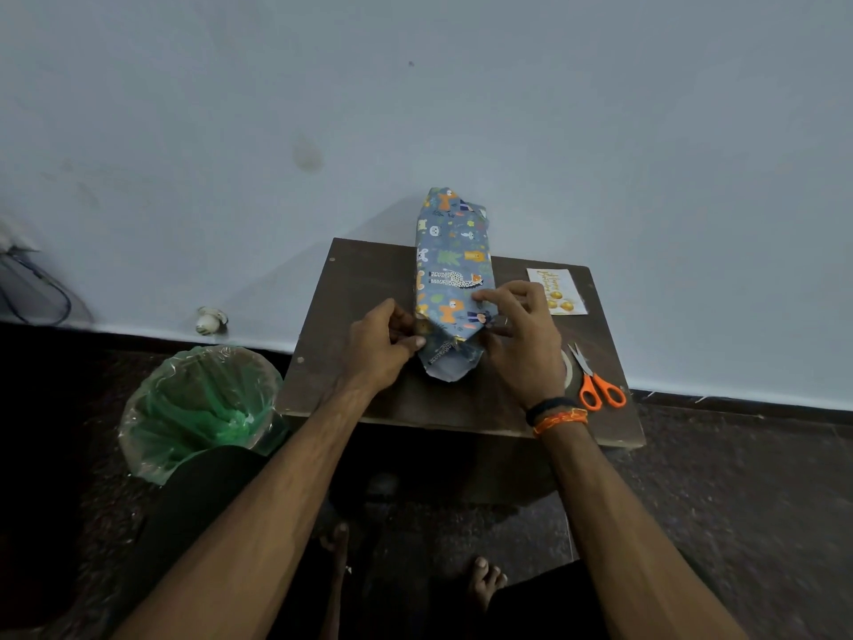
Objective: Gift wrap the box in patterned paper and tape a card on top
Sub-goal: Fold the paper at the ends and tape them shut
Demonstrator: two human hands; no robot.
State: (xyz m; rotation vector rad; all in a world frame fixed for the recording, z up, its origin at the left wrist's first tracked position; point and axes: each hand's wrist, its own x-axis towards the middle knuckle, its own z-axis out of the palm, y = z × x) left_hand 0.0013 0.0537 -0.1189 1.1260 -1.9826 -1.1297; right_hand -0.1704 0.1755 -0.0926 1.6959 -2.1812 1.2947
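A long box wrapped in blue animal-patterned paper lies lengthwise on the small brown table, its far end sticking up against the wall. At the near end the paper's sides are folded in, leaving a pointed flap flat on the table. My left hand pinches the folded paper at the near left corner. My right hand presses the near right corner, its fingers curled over the top edge of the box. A white card with gold lettering and balloons lies to the right of the box.
Orange-handled scissors lie at the table's right front, with a tape roll half hidden behind my right wrist. A bin lined with a green bag stands on the floor at the left. My bare feet show below the table.
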